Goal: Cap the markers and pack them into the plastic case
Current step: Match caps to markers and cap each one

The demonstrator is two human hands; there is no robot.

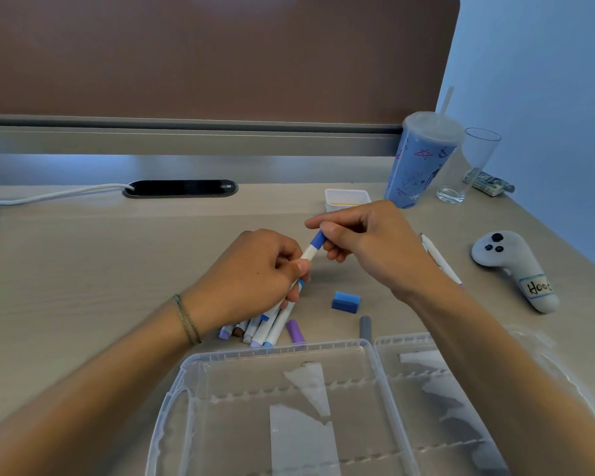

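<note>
Capping was under way: the left hand (255, 269) gripped a marker (308, 253) above the desk while the right hand (364, 235) pinched its blue cap (318, 239); pressing straight along the barrel would seat it. The plastic case (289, 407) lay open nearby.

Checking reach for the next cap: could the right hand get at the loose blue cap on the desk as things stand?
Probably yes, once freed: the blue cap lies bare on the desk, just under the right hand, with nothing over it. That hand now pinches the blue marker cap.
</note>
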